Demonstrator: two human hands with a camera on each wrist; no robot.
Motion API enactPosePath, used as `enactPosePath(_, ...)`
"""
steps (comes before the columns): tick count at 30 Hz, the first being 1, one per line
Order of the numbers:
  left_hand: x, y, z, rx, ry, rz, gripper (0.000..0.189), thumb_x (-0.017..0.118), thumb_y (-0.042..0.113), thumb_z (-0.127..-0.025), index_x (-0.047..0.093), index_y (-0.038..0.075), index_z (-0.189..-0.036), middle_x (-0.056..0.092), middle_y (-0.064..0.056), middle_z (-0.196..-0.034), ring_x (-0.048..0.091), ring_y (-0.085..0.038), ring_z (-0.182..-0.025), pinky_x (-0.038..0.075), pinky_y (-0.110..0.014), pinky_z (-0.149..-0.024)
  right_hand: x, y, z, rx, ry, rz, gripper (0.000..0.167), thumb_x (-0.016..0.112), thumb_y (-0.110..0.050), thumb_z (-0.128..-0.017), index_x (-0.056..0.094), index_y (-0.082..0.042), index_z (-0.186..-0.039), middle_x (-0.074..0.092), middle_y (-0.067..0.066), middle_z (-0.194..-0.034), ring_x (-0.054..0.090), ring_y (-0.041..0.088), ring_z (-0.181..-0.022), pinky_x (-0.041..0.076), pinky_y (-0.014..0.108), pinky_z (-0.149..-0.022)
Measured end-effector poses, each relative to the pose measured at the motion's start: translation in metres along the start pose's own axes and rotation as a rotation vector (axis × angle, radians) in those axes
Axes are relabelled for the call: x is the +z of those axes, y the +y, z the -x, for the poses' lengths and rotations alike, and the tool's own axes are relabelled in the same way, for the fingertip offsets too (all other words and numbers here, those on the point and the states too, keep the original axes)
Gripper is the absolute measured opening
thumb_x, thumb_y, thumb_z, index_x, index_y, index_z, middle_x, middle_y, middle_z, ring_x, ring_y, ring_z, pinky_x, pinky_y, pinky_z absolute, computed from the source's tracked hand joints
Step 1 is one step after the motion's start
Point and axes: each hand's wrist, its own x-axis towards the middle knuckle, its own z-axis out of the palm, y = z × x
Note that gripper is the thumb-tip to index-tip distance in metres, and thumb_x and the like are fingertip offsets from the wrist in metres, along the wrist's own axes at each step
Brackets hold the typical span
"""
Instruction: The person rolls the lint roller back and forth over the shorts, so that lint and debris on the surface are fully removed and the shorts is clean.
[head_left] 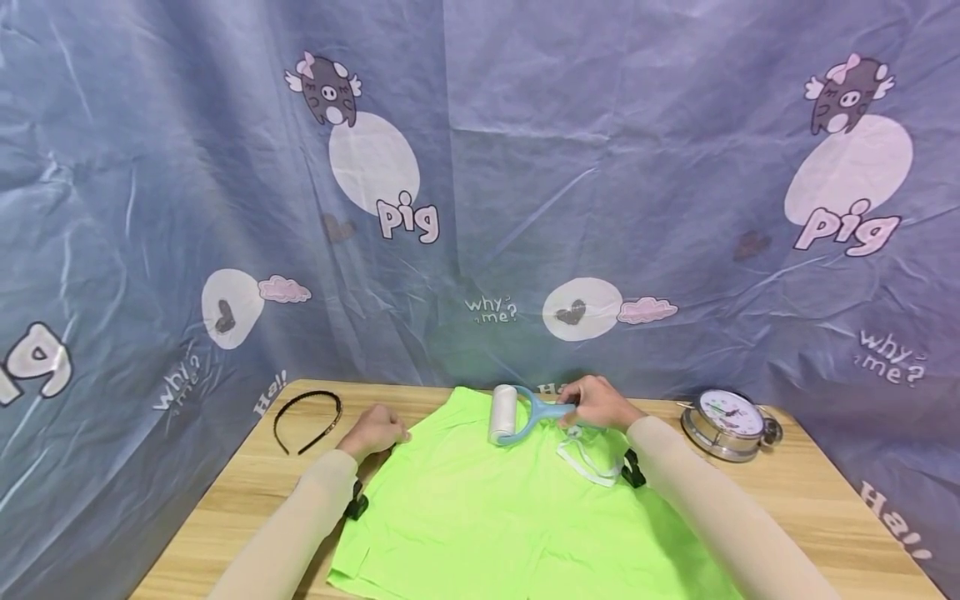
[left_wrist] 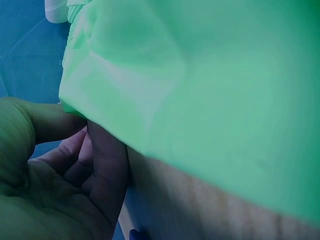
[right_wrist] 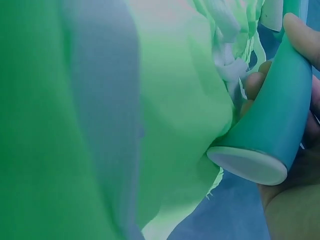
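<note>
Neon green shorts (head_left: 480, 500) with a white drawstring (head_left: 588, 467) lie spread on the wooden table. My right hand (head_left: 597, 402) grips the blue handle of a lint roller (head_left: 503, 414), whose white cylinder lies over the shorts near the waistband. In the right wrist view the handle (right_wrist: 272, 110) shows its pale end, with fingers wrapped round it. At the left side of the shorts, my left hand (head_left: 375, 432) pinches the fabric edge between thumb and finger. That pinched corner of the shorts (left_wrist: 125, 75) is seen close up in the left wrist view.
A black headband (head_left: 336, 408) lies at the back left of the table (head_left: 232, 471). On the right is a round silver alarm clock (head_left: 729, 423), face up. A blue printed curtain (head_left: 517, 208) hangs behind and along both sides.
</note>
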Motion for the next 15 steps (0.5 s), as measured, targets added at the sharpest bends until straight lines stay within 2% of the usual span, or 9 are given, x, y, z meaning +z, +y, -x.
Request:
enactPosePath(6,-0.0002,0.0004,0.0012,0.006,-0.001,0.003,0.053,0.071,0.011,-0.091,0.033,0.019,-0.055,0.019,0.006,-0.055,0.019,-0.013,-0.047,0.031,-0.027,-0.049,-0.0029,0.0016,0.0017,-0.004,-0.003,0.023,0.016,0.089,-0.023,-0.068,0.079,-0.024,-0.081,0.073,-0.010,-0.073,0.054,0.013,-0.066,0.042,0.029,-0.071)
enactPosePath(15,0.0000,-0.0006,0.0011,0.015,-0.007,-0.017,0.053,0.071,0.012,-0.092,0.035,0.018,-0.054,0.021,0.005,-0.053,0.019,-0.013,-0.047,0.038,-0.028,-0.055,-0.0086,0.0055,0.0051,-0.019,-0.018,0.014,0.015,0.088,-0.022,-0.069,0.079,-0.022,-0.080,0.072,-0.009,-0.071,0.054,0.012,-0.063,0.043,0.029,-0.071)
